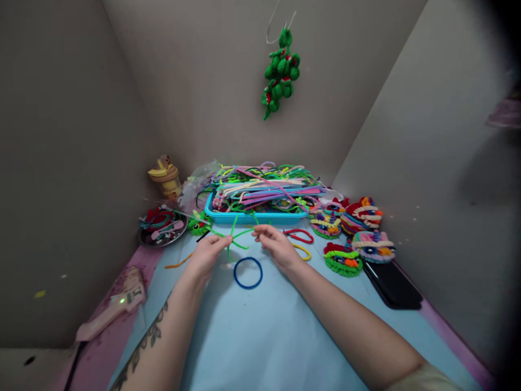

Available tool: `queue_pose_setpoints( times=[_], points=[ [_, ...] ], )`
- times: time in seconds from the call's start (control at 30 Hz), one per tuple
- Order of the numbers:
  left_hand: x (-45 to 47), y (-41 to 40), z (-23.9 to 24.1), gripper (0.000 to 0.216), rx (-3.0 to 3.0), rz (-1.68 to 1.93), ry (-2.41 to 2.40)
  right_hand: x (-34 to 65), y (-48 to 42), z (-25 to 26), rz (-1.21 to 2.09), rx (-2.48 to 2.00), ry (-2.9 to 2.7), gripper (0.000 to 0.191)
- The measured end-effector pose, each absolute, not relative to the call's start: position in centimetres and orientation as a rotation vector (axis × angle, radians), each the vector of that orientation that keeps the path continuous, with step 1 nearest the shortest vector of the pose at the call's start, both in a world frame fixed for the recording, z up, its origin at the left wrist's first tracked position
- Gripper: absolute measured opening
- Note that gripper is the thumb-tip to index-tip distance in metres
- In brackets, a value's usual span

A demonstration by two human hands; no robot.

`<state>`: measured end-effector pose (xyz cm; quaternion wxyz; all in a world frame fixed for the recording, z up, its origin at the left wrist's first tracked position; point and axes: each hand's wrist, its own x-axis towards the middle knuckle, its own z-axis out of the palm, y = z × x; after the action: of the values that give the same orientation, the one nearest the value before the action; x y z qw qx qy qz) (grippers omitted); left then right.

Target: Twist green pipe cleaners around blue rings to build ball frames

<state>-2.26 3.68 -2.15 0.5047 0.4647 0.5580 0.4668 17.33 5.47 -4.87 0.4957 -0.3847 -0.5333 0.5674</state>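
Several bright green pipe cleaners cross each other in a star shape above the table. My left hand pinches them near the crossing point, thumb and fingers closed. At the tip of one green strand, my right hand has its thumb and fingers brought together, pinching that end. A dark blue pipe cleaner ring lies on the blue table cover just below the hands. Beside my right hand are a red loop and a yellow loop, partly hidden by it. An orange pipe cleaner lies left of my left hand.
A blue tray heaped with pipe cleaners stands at the back. Finished colourful fuzzy figures and a black phone sit right. Left are a metal bowl, a cup and a lit pink glue gun.
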Motion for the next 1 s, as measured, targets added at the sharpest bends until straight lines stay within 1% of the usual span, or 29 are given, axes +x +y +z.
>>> queue_pose_setpoints(
  times=[0.07,0.17,0.3,0.4,0.47,0.53,0.7,0.83,1.0],
  points=[
    [-2.1,3.5,-2.0,0.029,1.226,1.081,1.378,17.7,5.5,-4.1,1.227,-0.984,-1.363,0.024],
    [-1.6,3.1,-1.6,0.028,1.324,0.962,1.393,17.8,5.1,-2.9,1.026,-0.968,-1.686,0.019],
    [-1.0,2.7,-1.4,0.030,1.411,0.894,1.376,17.0,4.4,-2.3,0.957,-0.945,-1.828,0.004],
    [-1.1,2.9,-1.6,0.031,1.417,1.042,1.411,16.6,4.2,-2.6,0.915,-1.035,-1.736,0.010],
    [-1.3,3.1,-2.0,0.037,1.371,1.231,1.463,16.6,4.3,-2.7,0.865,-1.102,-1.635,0.012],
    [-1.4,3.3,-2.3,0.037,1.335,1.319,1.505,16.8,4.4,-2.7,0.818,-1.136,-1.549,0.011],
    [-0.5,3.1,-2.6,0.033,1.302,1.181,1.424,16.5,4.2,-3.0,0.754,-1.126,-1.502,0.008],
    [0.5,2.6,-2.4,0.026,1.186,1.159,1.333,15.8,3.7,-3.5,0.765,-1.112,-1.543,0.006],
    [0.7,2.4,-2.0,0.025,1.056,1.165,1.334,15.3,3.5,-4.1,0.801,-1.135,-1.566,0.004]
  ],
)
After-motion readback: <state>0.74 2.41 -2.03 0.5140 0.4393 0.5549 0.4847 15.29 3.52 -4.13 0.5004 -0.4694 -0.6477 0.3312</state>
